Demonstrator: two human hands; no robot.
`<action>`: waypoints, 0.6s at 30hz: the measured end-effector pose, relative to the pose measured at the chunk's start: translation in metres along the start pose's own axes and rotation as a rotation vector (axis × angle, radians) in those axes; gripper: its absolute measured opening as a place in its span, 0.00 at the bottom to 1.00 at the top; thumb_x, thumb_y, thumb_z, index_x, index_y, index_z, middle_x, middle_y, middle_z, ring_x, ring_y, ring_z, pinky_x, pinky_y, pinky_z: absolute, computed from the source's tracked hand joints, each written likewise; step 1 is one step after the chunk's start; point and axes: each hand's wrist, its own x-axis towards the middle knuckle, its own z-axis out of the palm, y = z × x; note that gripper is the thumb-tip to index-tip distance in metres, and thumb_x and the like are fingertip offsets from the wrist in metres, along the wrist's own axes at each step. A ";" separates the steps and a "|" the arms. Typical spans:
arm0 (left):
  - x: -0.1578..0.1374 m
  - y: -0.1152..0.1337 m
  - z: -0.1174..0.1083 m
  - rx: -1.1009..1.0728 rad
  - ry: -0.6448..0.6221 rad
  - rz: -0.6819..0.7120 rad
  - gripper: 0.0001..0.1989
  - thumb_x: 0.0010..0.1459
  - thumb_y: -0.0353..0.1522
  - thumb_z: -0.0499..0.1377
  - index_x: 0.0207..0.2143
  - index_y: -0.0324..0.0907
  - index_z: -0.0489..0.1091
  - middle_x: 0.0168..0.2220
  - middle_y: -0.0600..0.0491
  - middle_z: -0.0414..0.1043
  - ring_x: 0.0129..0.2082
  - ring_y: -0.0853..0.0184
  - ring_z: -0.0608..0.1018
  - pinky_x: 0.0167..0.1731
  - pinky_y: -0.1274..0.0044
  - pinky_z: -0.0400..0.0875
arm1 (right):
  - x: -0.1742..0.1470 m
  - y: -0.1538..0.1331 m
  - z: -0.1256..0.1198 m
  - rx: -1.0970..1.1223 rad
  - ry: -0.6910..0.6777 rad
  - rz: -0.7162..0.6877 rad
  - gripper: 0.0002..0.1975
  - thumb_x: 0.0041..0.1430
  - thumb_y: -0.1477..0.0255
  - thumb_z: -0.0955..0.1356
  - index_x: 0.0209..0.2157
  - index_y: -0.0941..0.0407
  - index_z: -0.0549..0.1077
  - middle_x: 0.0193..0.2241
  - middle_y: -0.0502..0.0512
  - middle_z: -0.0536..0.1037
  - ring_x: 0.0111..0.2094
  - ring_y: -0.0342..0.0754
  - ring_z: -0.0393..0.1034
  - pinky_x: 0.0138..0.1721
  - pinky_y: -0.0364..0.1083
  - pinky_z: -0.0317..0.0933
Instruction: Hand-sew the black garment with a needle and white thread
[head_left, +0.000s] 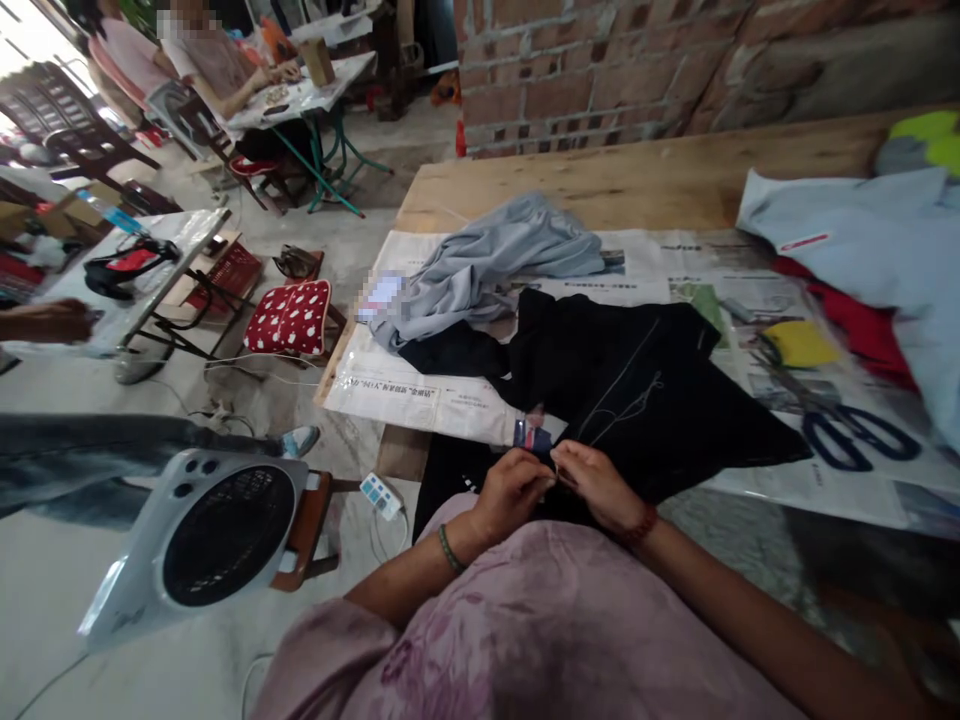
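Observation:
My left hand (516, 490) and my right hand (600, 487) meet at the table's front edge, right before my body. Both are closed in a pinch, fingertips almost touching. Whatever lies between the fingers is too small to make out. Just beyond them, a black cloth (592, 350) spreads over the newspaper and hangs down past the edge. A loose white thread (626, 405) curls across this cloth, one part running down toward my right hand. Behind it lies a crumpled grey garment (495, 250).
Large scissors (832, 420) with dark blue handles lie right, near a yellow piece (802, 343) and a light blue garment (862, 220). A phone (381, 297) rests at the left edge. A fan (217, 530) and power strip (381, 495) stand left. People sit at other tables (337, 80).

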 end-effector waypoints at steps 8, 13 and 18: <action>-0.001 0.002 0.002 0.022 0.036 -0.054 0.09 0.57 0.34 0.54 0.30 0.39 0.72 0.30 0.50 0.68 0.30 0.70 0.71 0.31 0.79 0.67 | 0.005 0.009 -0.001 0.012 0.013 -0.026 0.22 0.45 0.53 0.65 0.19 0.55 0.56 0.16 0.45 0.53 0.19 0.38 0.46 0.19 0.40 0.45; -0.001 0.001 0.004 0.052 0.072 -0.007 0.09 0.57 0.33 0.54 0.30 0.40 0.71 0.29 0.51 0.68 0.30 0.71 0.71 0.30 0.80 0.68 | 0.003 0.010 0.001 0.019 0.006 -0.012 0.20 0.46 0.55 0.65 0.19 0.56 0.55 0.16 0.44 0.54 0.19 0.38 0.47 0.20 0.40 0.45; 0.002 0.000 0.004 0.058 0.157 -0.003 0.06 0.56 0.31 0.55 0.30 0.40 0.70 0.28 0.51 0.68 0.30 0.70 0.71 0.31 0.79 0.69 | -0.001 0.007 0.007 0.009 0.013 -0.060 0.20 0.46 0.56 0.65 0.19 0.56 0.56 0.18 0.45 0.55 0.21 0.38 0.47 0.21 0.39 0.47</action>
